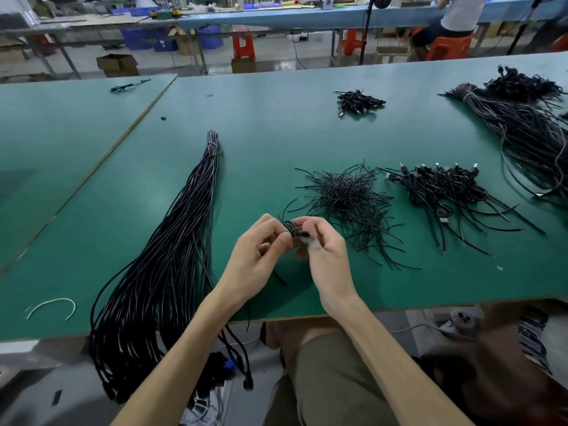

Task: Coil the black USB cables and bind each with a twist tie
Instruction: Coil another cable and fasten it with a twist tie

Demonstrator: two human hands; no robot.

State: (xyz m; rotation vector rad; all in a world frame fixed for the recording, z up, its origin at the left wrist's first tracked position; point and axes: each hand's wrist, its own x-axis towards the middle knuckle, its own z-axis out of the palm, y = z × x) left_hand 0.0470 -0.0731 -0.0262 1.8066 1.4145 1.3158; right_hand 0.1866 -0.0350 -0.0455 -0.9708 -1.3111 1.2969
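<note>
Between my two hands, just above the green table (276,142), I hold a small coiled black USB cable (290,226). My left hand (261,253) grips the coil from the left. My right hand (322,247) pinches it from the right, where a black twist tie (302,234) lies across the coil; how far it is wound I cannot tell. A long bundle of straight black cables (172,250) lies to the left and hangs over the table's front edge. A loose heap of black twist ties (347,195) sits just right of my hands.
Tied coils lie in a pile (442,186) on the right and in a smaller pile (358,103) farther back. A big cable bundle (528,127) fills the far right. A white tie (52,305) lies at front left. A person sits at the far bench (458,16).
</note>
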